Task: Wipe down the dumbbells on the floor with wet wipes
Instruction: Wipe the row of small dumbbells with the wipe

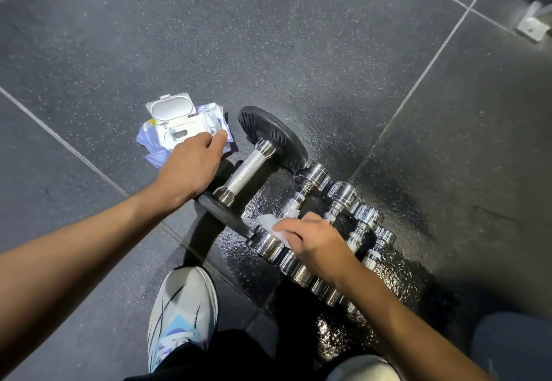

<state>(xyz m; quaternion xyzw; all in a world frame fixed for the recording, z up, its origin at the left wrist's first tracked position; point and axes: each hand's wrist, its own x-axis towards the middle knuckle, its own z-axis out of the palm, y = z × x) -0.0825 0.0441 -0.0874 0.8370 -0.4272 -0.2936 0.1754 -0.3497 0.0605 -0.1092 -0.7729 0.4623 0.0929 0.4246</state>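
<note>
Several dumbbells lie side by side on the dark floor: a big one with black plates (270,135) and a knurled steel handle, then a row of chrome dumbbells (343,192) shrinking to the right. My right hand (313,243) pinches a white wet wipe (273,225) against the near end of the first chrome dumbbell (265,243). My left hand (191,165) is at the near edge of the wet wipe pack (176,124), its fingertips touching the wrapper. The pack's white lid stands open.
My white and blue shoe (182,312) stands just left of the dumbbell row, and my right knee (361,365) is at the bottom edge. The floor round the dumbbells shines wet. A metal bracket foot (533,26) sits at the top right.
</note>
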